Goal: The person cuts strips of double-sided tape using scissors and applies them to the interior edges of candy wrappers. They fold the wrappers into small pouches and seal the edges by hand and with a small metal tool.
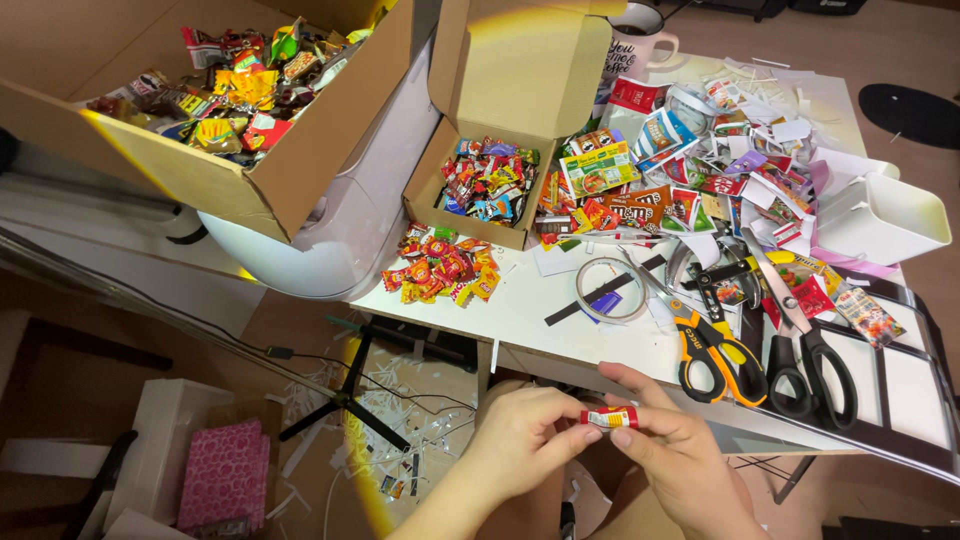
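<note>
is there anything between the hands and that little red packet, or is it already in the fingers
Nothing visible stands between them. The little red packet is already pinched between the fingertips of the left hand and the right hand, held in the air below the table edge.

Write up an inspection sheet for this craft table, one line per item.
Surface: white table, mostly covered.
Job's things: tiny red and white packet pinched between both hands, held below the table edge.
Clutter: small open box of mini packets; loose pile of packets; paper cutouts; tape roll; yellow scissors; black scissors; mug; white bin.
Grips: left hand and right hand both closed on the packet.
Cables: black cable on the floor.
Surroundings: large box of snacks; tripod; paper scraps on the floor.
</note>
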